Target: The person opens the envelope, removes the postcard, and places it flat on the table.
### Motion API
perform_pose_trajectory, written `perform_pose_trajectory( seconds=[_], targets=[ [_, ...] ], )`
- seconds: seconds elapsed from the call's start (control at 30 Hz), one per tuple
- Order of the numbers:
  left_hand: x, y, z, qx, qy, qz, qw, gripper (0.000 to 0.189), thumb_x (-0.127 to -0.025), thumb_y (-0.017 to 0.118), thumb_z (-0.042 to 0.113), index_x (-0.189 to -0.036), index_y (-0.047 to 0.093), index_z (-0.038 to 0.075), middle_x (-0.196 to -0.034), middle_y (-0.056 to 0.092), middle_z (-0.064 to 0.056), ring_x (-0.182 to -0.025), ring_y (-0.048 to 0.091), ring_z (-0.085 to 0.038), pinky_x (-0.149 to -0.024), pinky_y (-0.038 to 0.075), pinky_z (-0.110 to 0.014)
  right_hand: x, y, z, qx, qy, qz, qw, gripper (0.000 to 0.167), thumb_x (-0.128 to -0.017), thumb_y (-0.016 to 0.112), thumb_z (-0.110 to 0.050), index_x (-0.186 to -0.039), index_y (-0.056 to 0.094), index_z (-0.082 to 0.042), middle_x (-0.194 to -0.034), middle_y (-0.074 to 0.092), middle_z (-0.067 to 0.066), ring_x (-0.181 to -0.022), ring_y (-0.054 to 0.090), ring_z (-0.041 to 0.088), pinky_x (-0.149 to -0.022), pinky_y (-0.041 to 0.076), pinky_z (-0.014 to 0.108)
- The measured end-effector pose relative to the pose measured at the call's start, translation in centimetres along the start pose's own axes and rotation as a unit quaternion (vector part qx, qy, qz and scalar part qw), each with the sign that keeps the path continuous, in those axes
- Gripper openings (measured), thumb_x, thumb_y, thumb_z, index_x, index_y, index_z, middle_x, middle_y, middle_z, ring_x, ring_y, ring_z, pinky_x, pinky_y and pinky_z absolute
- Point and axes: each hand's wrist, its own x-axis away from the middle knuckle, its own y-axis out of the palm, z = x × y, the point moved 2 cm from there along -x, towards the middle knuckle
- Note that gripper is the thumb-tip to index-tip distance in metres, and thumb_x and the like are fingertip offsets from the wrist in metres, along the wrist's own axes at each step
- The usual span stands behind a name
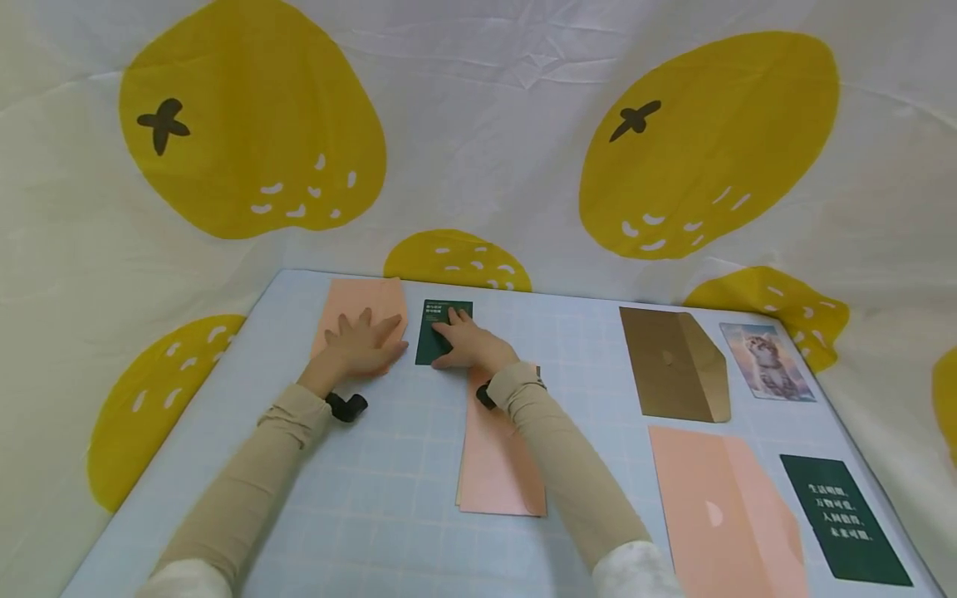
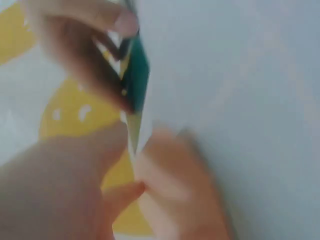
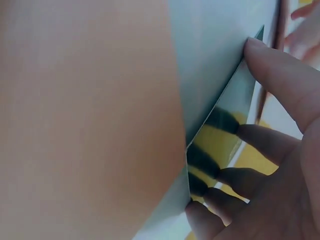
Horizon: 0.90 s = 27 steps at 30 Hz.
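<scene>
In the head view, my left hand (image 1: 357, 345) rests with spread fingers on a pink envelope (image 1: 366, 295) at the back left of the table. To its right, my right hand (image 1: 474, 345) lies over a dark green card (image 1: 429, 336) with small white print near its top. The right wrist view shows the card's glossy face (image 3: 227, 137) reflecting the fingers, whose tips touch it, with the thumb (image 3: 260, 50) at its near edge. Blur softens the left wrist view, where the green card (image 2: 137, 75) appears nearly edge-on. A stack of pink envelopes (image 1: 503, 465) lies partly under my right forearm.
On the right lie a brown-gold envelope (image 1: 650, 365) beside a kitten picture card (image 1: 766, 361), and a large pink envelope (image 1: 710, 515) beside a green card with white writing (image 1: 845, 519). A white cloth with yellow fruit shapes (image 1: 478, 149) hangs behind the table (image 1: 374, 498).
</scene>
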Motion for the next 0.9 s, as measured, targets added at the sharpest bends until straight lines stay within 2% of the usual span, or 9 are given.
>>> perform_pose_trajectory(
  seconds=[0.13, 0.33, 0.47, 0.67, 0.9],
  targets=[
    [-0.3, 1.3, 0.1, -0.03, -0.03, 0.015, 0.999, 0.067, -0.101, 0.041, 0.052, -0.159, 0.024, 0.022, -0.159, 0.006, -0.034, -0.134, -0.002, -0.071, -0.096, 0.004, -0.084, -0.1, 0.2, -0.4, 0.002, 0.005, -0.001, 1.0, 0.077, -0.095, 0.065, -0.043, -0.158, 0.028, -0.02, -0.165, 0.001, 0.016, -0.152, -0.002, 0.032, -0.117, 0.021, 0.052],
    [-0.2, 1.8, -1.9, -0.042, -0.035, 0.019, 0.9983, 0.065, -0.102, 0.035, 0.051, -0.16, 0.02, 0.026, -0.161, 0.002, -0.03, -0.136, -0.008, -0.068, -0.095, -0.002, -0.085, -0.5, 0.4, -1.4, -0.001, 0.016, 0.009, 0.9998, 0.076, -0.095, 0.064, -0.044, -0.158, 0.028, -0.021, -0.165, 0.001, 0.015, -0.152, -0.002, 0.031, -0.117, 0.02, 0.051],
    [0.4, 1.2, -2.9, -0.033, -0.036, 0.004, 0.9988, 0.064, -0.103, 0.034, 0.051, -0.16, 0.017, 0.028, -0.161, -0.003, -0.03, -0.136, -0.013, -0.067, -0.091, -0.007, -0.086, -1.0, 0.7, -2.1, -0.004, 0.021, 0.015, 0.9997, 0.076, -0.095, 0.064, -0.045, -0.158, 0.028, -0.022, -0.165, 0.001, 0.014, -0.152, -0.002, 0.031, -0.118, 0.019, 0.049],
    [1.5, 0.1, -3.9, -0.022, -0.051, -0.016, 0.9983, 0.063, -0.104, 0.033, 0.049, -0.16, 0.015, 0.027, -0.161, -0.007, -0.028, -0.137, -0.016, -0.065, -0.087, -0.006, -0.088, -1.4, 1.0, -2.8, 0.001, 0.024, 0.027, 0.9994, 0.076, -0.094, 0.065, -0.045, -0.158, 0.029, -0.023, -0.166, 0.002, 0.014, -0.152, -0.001, 0.031, -0.118, 0.019, 0.048],
    [2.6, -0.6, -5.8, 0.003, -0.064, -0.018, 0.9978, 0.065, -0.103, 0.037, 0.051, -0.16, 0.017, 0.026, -0.161, -0.009, -0.028, -0.136, -0.02, -0.064, -0.087, -0.011, -0.086, -2.1, 1.2, -4.0, 0.001, 0.01, 0.03, 0.9995, 0.075, -0.095, 0.064, -0.044, -0.158, 0.03, -0.02, -0.165, 0.003, 0.017, -0.151, 0.001, 0.034, -0.117, 0.019, 0.05]
  ],
)
